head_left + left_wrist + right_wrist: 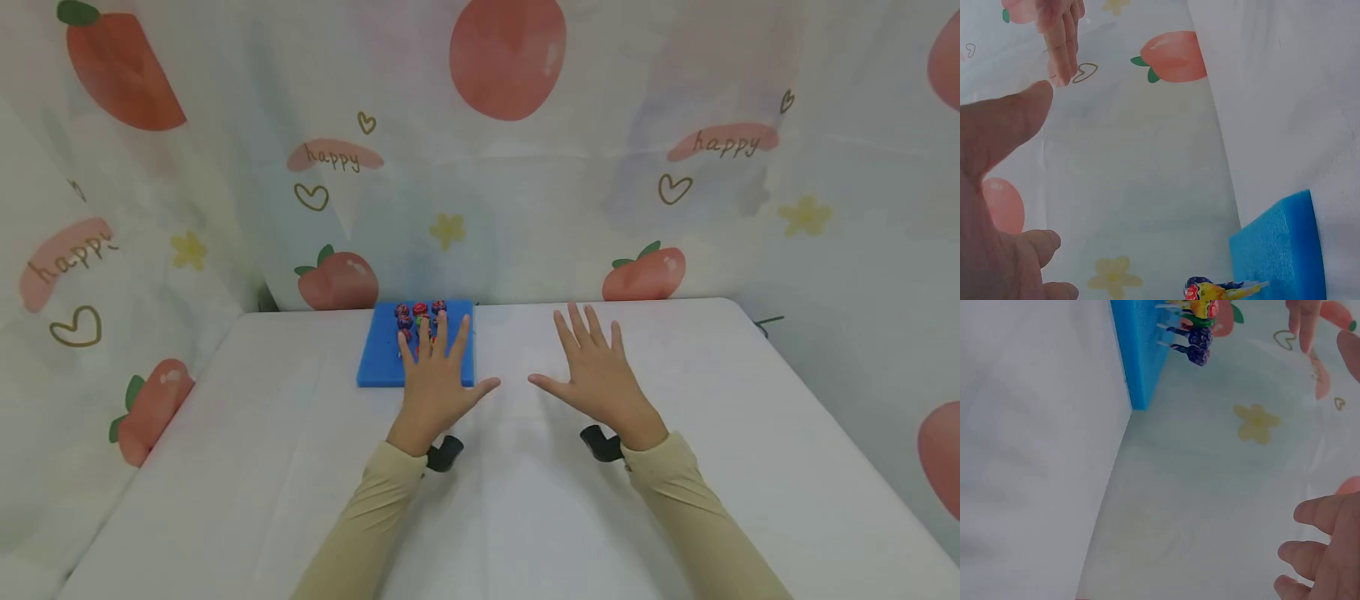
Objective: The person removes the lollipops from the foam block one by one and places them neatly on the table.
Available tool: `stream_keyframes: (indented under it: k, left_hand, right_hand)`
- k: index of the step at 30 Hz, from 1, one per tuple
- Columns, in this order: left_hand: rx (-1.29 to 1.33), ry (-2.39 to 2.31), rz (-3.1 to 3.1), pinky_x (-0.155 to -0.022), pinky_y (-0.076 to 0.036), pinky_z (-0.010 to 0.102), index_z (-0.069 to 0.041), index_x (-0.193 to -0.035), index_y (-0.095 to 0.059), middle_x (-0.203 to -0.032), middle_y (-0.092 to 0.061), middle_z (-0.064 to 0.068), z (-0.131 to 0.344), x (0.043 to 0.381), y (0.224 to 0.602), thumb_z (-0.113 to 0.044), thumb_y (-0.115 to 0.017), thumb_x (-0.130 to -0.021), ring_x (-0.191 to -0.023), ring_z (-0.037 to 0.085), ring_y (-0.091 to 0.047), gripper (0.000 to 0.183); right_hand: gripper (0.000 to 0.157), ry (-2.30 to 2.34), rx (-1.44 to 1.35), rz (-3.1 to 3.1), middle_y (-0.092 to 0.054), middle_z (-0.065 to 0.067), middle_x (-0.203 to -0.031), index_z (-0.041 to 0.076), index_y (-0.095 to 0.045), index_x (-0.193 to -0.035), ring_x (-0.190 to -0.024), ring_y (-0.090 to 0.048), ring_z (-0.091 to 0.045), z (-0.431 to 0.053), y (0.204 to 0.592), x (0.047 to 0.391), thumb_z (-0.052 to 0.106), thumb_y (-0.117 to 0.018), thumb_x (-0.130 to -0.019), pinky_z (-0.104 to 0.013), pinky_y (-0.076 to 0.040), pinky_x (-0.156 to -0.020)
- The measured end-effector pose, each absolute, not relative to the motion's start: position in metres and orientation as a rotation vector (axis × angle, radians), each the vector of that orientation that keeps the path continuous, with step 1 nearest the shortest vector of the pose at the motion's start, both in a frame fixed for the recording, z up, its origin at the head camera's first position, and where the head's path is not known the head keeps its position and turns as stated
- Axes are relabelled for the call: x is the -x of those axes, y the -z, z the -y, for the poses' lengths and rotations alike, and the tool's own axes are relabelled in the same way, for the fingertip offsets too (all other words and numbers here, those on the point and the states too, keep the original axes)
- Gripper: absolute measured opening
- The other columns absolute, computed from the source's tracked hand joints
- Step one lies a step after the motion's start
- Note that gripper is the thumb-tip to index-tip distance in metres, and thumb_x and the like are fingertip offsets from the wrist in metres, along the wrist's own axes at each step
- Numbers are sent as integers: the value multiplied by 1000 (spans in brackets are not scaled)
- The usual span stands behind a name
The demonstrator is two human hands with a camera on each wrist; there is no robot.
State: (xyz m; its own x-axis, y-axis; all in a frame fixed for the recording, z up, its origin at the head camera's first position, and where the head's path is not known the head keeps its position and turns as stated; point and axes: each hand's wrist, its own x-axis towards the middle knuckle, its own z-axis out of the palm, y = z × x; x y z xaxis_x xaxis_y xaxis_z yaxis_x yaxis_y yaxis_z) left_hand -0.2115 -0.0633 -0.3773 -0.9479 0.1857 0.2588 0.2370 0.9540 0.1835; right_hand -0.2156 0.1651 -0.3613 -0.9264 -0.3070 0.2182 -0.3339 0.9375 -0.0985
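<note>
Both hands are held up with fingers straight and spread, holding nothing. In the head view the left hand [437, 387] partly hides a blue foam block [377, 358] at the back of the table. Several lollipops [402, 321] in red, dark blue and yellow wrappers stand in that foam, their sticks pushed into it. The right hand [600, 379] is to the right of the block, over the white table. In the right wrist view, wrapped lollipops [1197, 347] show at the top beside the foam's edge. How many stand behind the left hand cannot be told.
A white-covered table [517, 500] reaches back to a printed curtain [525, 208] with peaches and hearts, which also hangs along the sides. A thin dark object [768, 320] pokes out by the table's right edge. Each wrist wears a black camera mount [446, 454].
</note>
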Motion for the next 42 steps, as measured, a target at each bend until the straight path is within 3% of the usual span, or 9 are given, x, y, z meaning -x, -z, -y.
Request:
stream_keyframes:
  k: [9,20,26,36,42]
  left_hand:
    - [297,315,2878,-113,3,66,-21,-153,-10,-159,-8,14,97,220,384,-65,-57,-81,-146,39,1,97]
    - [348,216,2967,-113,4,65,-6,-152,-11,-158,-6,19,168,233,398,-57,-56,-86,-146,41,-1,94]
    - [455,82,3023,-115,-6,62,2,-149,-16,-156,-11,24,205,254,403,-49,-53,-91,-144,42,-10,86]
    - [601,-36,3079,-117,-16,55,3,-147,-23,-154,-21,25,223,285,412,-41,-50,-95,-143,40,-19,73]
    - [578,-8,3070,-116,-19,55,2,-146,-27,-152,-26,24,224,297,420,-40,-51,-94,-142,39,-22,71]
  right_hand:
    - [96,-180,-555,2866,-11,-19,-157,4,-16,-150,-146,-7,-38,-151,359,225,63,-52,-84,-65,-7,-113]
    - [89,-234,-688,2819,-14,-18,-157,2,-17,-150,-146,-14,-35,-130,364,251,58,-50,-89,-61,-16,-114]
    - [84,-347,-751,2822,-23,-17,-155,1,-22,-148,-144,-22,-33,-114,374,270,52,-53,-90,-57,-22,-114]
    - [73,-651,-832,2848,-36,-16,-150,2,-29,-146,-138,-37,-32,-87,396,294,40,-58,-91,-48,-32,-112]
    - [70,-836,-825,2943,-37,-15,-150,4,-30,-147,-137,-38,-31,-71,404,304,36,-58,-92,-46,-34,-111]
